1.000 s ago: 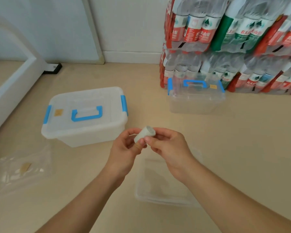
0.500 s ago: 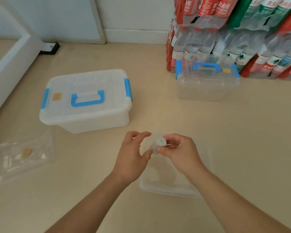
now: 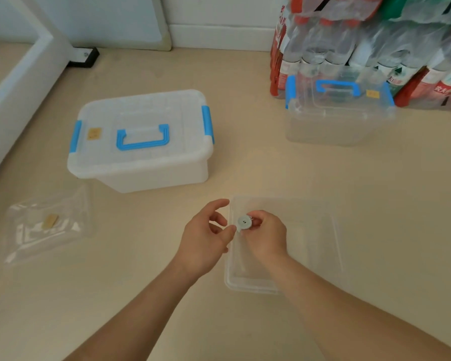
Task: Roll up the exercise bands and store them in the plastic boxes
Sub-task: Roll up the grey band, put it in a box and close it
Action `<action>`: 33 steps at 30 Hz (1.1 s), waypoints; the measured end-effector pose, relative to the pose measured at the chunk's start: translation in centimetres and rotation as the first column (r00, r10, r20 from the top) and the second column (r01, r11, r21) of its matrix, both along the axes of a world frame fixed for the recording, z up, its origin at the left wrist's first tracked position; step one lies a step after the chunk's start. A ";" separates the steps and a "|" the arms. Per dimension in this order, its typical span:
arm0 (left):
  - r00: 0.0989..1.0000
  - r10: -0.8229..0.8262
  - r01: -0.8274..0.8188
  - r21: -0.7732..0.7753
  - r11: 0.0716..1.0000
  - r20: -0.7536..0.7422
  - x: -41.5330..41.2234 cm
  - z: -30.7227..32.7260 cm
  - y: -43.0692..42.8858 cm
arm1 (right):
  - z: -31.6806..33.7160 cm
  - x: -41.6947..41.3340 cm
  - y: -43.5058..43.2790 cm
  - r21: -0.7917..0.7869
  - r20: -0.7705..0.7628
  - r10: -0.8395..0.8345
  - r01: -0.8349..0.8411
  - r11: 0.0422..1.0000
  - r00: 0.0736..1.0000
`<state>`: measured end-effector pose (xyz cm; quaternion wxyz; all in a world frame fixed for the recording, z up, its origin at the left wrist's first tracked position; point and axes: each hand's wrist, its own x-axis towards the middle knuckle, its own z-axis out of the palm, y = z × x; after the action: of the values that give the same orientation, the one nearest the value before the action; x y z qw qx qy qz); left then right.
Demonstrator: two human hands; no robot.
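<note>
Pinching the rolled band (image 3: 244, 223) at its sides, the right hand (image 3: 266, 235) holds it end-on over the open clear box (image 3: 248, 287) at 5 o'clock. The left hand (image 3: 206, 238) hangs loose-fingered beside it, gripping nothing. Light, soft and springy, the roll would likely unwind unless squeezed across its coil. One roll shows, and three boxes: this one, a white box (image 3: 141, 142) at 10 o'clock, and a clear lidded box (image 3: 339, 118) at 2 o'clock.

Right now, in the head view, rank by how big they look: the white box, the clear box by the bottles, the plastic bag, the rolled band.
1. white box
2. clear box and plastic bag: about alike; the box is farther off, so unranked
3. rolled band, smallest by far
</note>
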<state>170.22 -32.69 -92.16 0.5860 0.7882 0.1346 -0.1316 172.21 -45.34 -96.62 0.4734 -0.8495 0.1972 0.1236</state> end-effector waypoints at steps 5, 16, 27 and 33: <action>1.000 0.008 -0.008 -0.008 1.000 0.007 -0.1 -0.1 -0.1 | 0.2 -0.4 -0.5 0.318 -0.172 -0.166 0.214 0.924 0.971; 1.000 0.010 -0.010 -0.002 1.000 0.000 -0.1 0.1 -0.3 | 1.7 0.2 -1.3 0.498 -0.468 -0.237 0.475 0.725 0.851; 1.000 0.020 -0.020 0.043 0.999 -0.010 -0.1 0.5 -0.3 | 2.4 0.2 -1.8 0.447 -0.532 -0.157 0.434 0.782 0.832; 0.996 0.090 -0.090 0.011 0.996 -0.012 -0.1 0.8 0.1 | 3.2 0.5 -1.9 0.253 -0.393 -0.127 0.240 0.937 0.911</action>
<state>170.15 -32.62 -91.41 0.5864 0.7835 0.1744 -0.1091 172.68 -47.26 -93.46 0.5589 -0.7077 0.3421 0.2641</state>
